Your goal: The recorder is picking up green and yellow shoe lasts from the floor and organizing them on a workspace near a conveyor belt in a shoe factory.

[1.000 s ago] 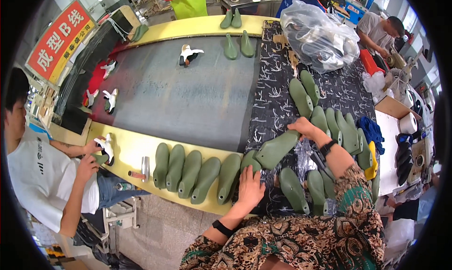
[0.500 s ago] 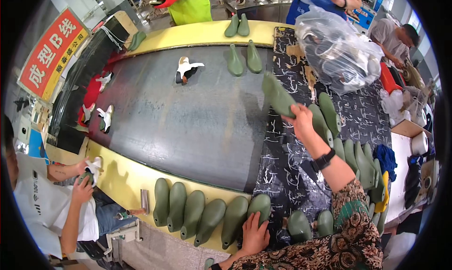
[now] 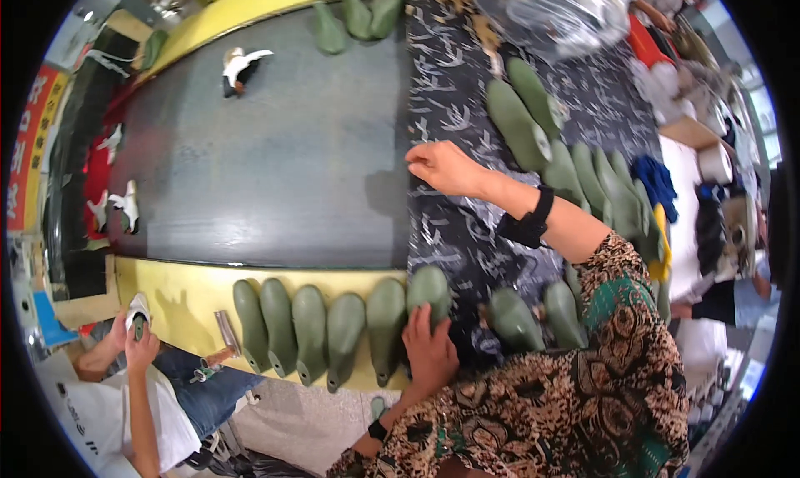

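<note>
My right hand (image 3: 443,169) hovers over the black white-marked sheet (image 3: 450,103) beside the conveyor belt, its fingers curled in and nothing showing in them. My left hand (image 3: 431,355) grips the near end of a green shoe last (image 3: 428,288), at the right end of a row. Next to it in that row stands another shoe last (image 3: 386,324), with several more to the left along the yellow near edge. At the far end of the belt, three lasts sit together, the rightmost being a tilted shoe last (image 3: 386,15).
A half-made white and black shoe (image 3: 242,68) lies on the grey belt (image 3: 275,161). Several lasts, including a long green last (image 3: 517,126), crowd the right. Behind them is a plastic bag (image 3: 554,11) of dark items. At lower left, a co-worker handles a white shoe (image 3: 137,311).
My right hand has let go of the shoe last, which now sits beside the two at the belt's far end. The view has shifted. My left hand stays on its last.
</note>
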Motion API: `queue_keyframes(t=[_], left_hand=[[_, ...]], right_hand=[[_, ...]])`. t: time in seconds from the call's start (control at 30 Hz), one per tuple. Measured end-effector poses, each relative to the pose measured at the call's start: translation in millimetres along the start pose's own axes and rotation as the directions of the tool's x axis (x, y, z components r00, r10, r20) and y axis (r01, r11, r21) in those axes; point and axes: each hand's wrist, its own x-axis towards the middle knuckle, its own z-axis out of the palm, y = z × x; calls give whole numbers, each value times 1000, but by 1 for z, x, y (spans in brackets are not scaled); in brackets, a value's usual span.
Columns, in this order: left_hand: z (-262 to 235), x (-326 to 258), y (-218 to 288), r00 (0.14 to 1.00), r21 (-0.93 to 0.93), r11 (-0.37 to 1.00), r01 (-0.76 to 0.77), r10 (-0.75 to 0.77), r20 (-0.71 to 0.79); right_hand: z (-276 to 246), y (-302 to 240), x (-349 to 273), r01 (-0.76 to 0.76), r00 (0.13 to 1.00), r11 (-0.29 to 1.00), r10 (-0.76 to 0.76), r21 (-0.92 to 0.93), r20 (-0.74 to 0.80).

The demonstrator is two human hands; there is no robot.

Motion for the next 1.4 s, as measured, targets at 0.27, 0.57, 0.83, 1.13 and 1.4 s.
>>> queue_keyframes(t=[0.27,0.57,0.83,1.13,1.4], left_hand=[[9,5,2,1000,47,999,-10,11,-13],[8,-2,3,998,60,998,35,-32,-51],[14,-4,6,999,85,996,13,-10,-38],[24,77,28,969,-150,987,-61,23,-248],[48,96,42,988,-67,990,126,-131,-77]], right_hand=[[-106,34,-99,-320,896,598,-61,-735,-440],[-140,101,-45,-487,845,634,166,-601,-509],[-80,49,-62,-541,834,591,280,-598,-476],[3,-42,-153,-217,970,664,226,-716,-85],[-56,17,-128,-238,955,928,170,-285,-243]])
